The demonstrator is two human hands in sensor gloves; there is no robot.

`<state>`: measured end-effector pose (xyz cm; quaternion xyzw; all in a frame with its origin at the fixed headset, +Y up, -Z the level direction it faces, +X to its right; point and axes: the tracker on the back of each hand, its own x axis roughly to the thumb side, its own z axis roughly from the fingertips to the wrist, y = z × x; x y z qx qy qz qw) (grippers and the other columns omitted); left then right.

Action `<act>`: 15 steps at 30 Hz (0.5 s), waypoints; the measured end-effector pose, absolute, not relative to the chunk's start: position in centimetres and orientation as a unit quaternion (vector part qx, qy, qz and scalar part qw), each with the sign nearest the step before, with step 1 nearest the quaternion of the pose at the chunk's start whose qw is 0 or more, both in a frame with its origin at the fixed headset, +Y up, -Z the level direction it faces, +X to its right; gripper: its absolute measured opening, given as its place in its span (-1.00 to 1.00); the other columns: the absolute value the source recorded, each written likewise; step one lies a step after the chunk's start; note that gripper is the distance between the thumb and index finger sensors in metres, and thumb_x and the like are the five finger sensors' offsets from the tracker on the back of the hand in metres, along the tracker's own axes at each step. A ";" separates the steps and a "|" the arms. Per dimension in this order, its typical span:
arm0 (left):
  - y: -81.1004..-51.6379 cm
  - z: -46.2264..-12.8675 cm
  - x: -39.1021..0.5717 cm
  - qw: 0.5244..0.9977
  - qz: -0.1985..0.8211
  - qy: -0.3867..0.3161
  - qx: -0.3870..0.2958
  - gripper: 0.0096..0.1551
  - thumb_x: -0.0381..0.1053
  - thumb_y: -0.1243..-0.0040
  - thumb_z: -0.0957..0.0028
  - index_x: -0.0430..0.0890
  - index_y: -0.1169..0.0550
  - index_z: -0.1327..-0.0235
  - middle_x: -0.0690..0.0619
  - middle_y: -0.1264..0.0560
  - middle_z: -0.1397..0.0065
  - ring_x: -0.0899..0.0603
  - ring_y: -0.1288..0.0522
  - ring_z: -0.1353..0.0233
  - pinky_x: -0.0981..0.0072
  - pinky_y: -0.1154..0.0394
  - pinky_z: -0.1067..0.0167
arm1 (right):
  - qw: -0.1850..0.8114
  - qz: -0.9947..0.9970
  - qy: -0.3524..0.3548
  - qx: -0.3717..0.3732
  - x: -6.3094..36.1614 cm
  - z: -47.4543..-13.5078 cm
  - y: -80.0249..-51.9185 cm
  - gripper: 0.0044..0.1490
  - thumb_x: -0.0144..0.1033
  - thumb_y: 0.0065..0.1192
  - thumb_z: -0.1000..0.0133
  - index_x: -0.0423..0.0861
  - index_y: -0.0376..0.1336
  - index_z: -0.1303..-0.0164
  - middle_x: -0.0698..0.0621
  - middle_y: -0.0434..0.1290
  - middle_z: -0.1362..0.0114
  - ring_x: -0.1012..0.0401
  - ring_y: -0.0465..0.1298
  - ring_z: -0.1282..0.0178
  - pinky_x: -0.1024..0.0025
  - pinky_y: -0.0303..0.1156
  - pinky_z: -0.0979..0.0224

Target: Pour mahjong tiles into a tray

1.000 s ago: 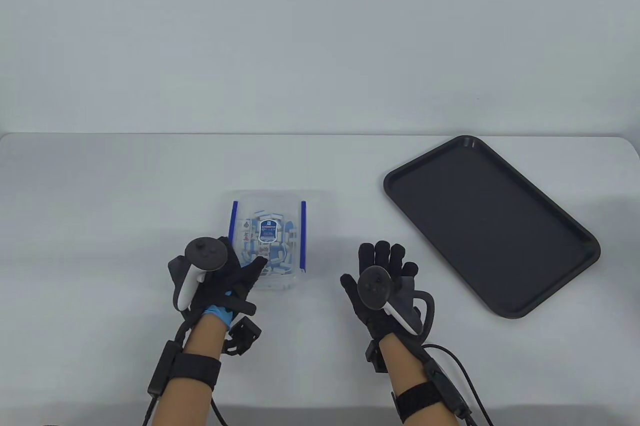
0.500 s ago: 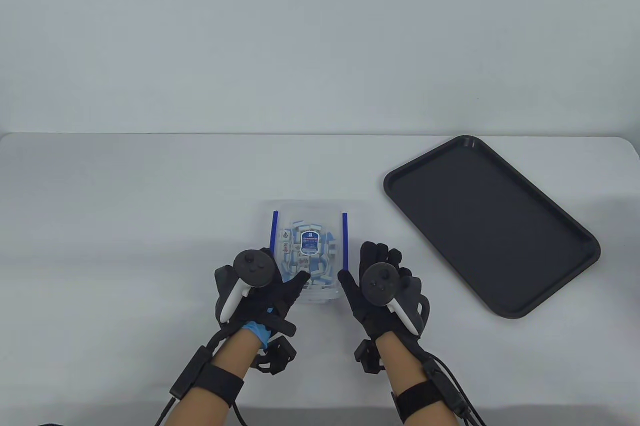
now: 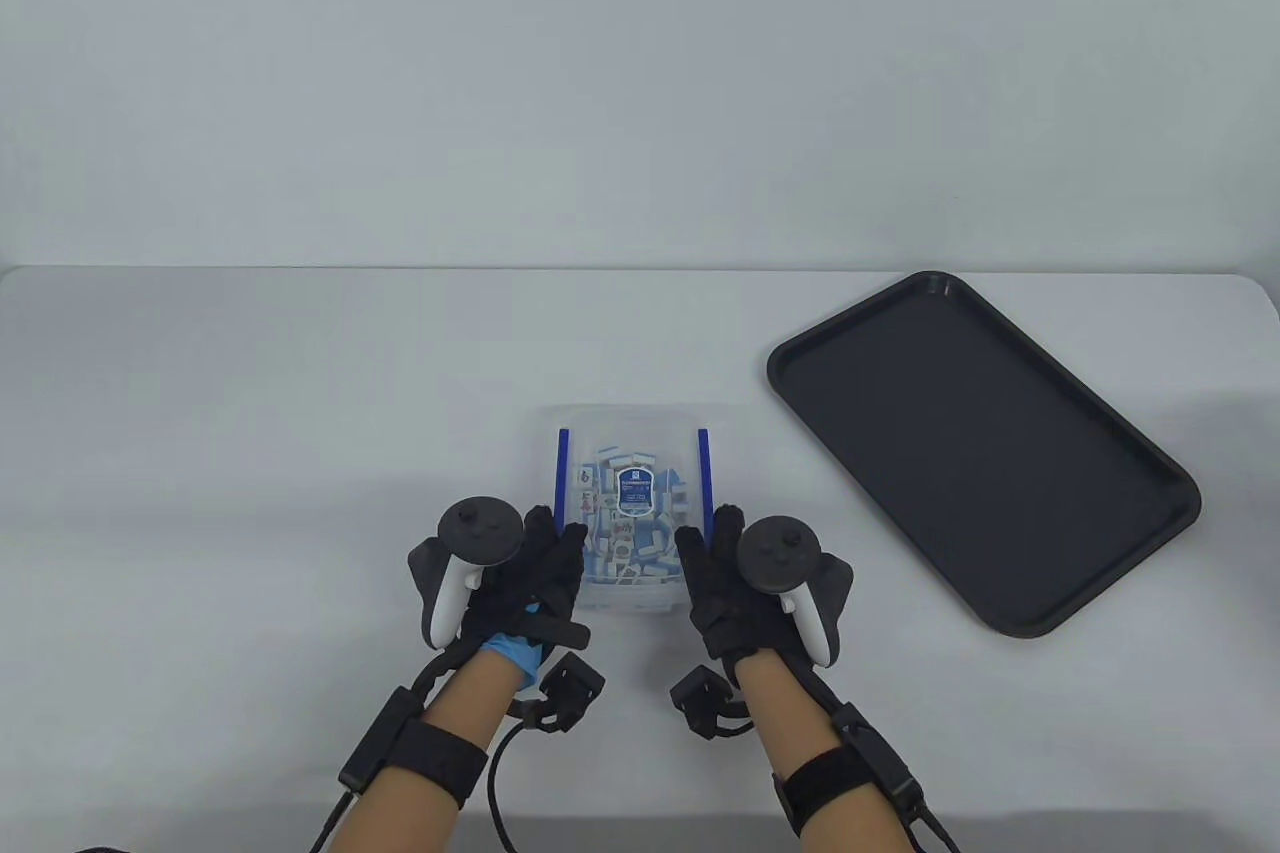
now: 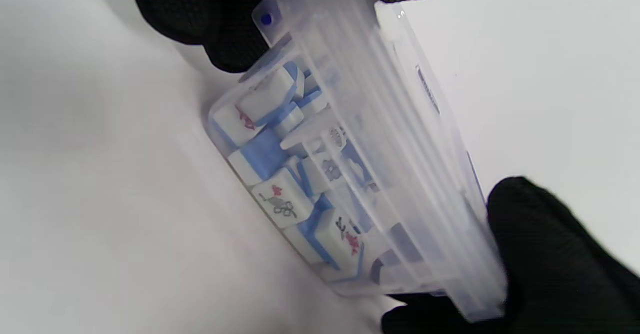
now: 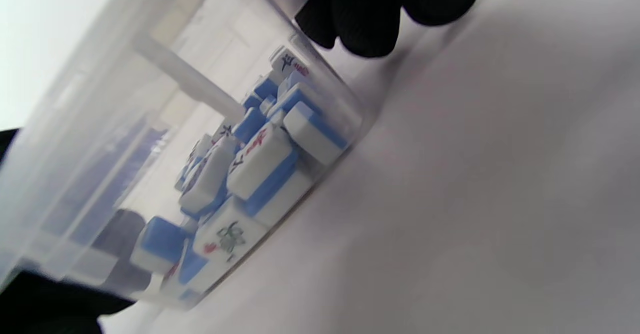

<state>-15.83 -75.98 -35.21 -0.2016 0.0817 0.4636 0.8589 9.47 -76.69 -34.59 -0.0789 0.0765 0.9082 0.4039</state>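
A clear plastic box [image 3: 630,420] with blue side latches and a labelled lid on top sits on the table, full of blue-and-white mahjong tiles [image 3: 620,533]. My left hand [image 3: 555,548] grips its left side near the front. My right hand [image 3: 705,541] grips its right side. In the left wrist view my fingers [image 4: 225,34] press the box's corner [image 4: 380,139], and the tiles [image 4: 280,199] show through the wall. In the right wrist view my fingers [image 5: 370,19] touch the box [image 5: 125,99] by its latch. The black tray [image 3: 980,453] lies empty to the right.
The white table [image 3: 250,413] runs wide to the left and behind the box. The tray sits at an angle near the table's right edge, a hand's width from the box. Glove cables trail off the front edge.
The box slid right with my left hand, then stopped. My right hand moved left onto the box's right side, and my left hand shifted to grip the left side.
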 end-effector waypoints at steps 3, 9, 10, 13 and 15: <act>-76.1 -35.4 -16.1 0.858 0.466 0.094 -0.192 -0.34 0.14 0.26 -0.46 -0.24 -0.10 -0.64 -0.22 -0.36 -0.45 -0.21 -0.51 -0.26 0.03 -0.43 -0.24 | 0.410 0.905 0.057 -0.100 9.9 -34.7 -76.6 -0.20 0.02 -0.34 -0.37 -0.27 -0.09 -0.66 -0.17 0.37 -0.43 0.01 0.50 -0.25 0.08 0.37 -0.38; -75.8 -35.6 -15.9 0.874 0.441 0.094 -0.184 -0.36 0.09 0.25 -0.46 -0.28 -0.15 -0.61 -0.23 -0.40 -0.40 -0.22 -0.55 -0.21 0.03 -0.47 -0.19 | 0.416 0.903 0.036 -0.102 10.3 -34.8 -76.6 -0.28 -0.09 -0.30 -0.35 -0.28 0.02 -0.60 -0.17 0.46 -0.32 0.05 0.56 -0.11 0.16 0.45 -0.28; -75.8 -35.6 -15.9 0.874 0.441 0.094 -0.184 -0.37 0.09 0.25 -0.46 -0.29 -0.15 -0.61 -0.23 -0.41 -0.40 -0.22 -0.55 -0.21 0.03 -0.48 -0.19 | 0.410 0.906 0.031 -0.099 10.2 -34.8 -76.6 -0.28 -0.10 -0.30 -0.35 -0.29 0.03 -0.59 -0.16 0.47 -0.31 0.06 0.57 -0.09 0.17 0.46 -0.27; -75.7 -35.6 -15.8 0.877 0.435 0.092 -0.181 -0.37 0.08 0.24 -0.46 -0.30 -0.16 -0.60 -0.24 -0.42 -0.39 -0.23 -0.56 -0.20 0.03 -0.49 -0.18 | 0.402 0.911 0.023 -0.092 10.2 -34.9 -76.5 -0.28 -0.12 -0.29 -0.34 -0.32 0.05 -0.56 -0.17 0.49 -0.29 0.06 0.58 -0.07 0.18 0.48 -0.25; -75.6 -35.5 -15.7 0.882 0.428 0.091 -0.177 -0.37 0.07 0.24 -0.46 -0.32 -0.17 -0.59 -0.24 -0.43 -0.38 -0.23 -0.57 -0.19 0.04 -0.50 -0.17 | 0.399 0.912 0.021 -0.090 10.2 -35.0 -76.5 -0.28 -0.13 -0.29 -0.34 -0.33 0.06 -0.55 -0.17 0.49 -0.29 0.06 0.59 -0.07 0.18 0.48 -0.25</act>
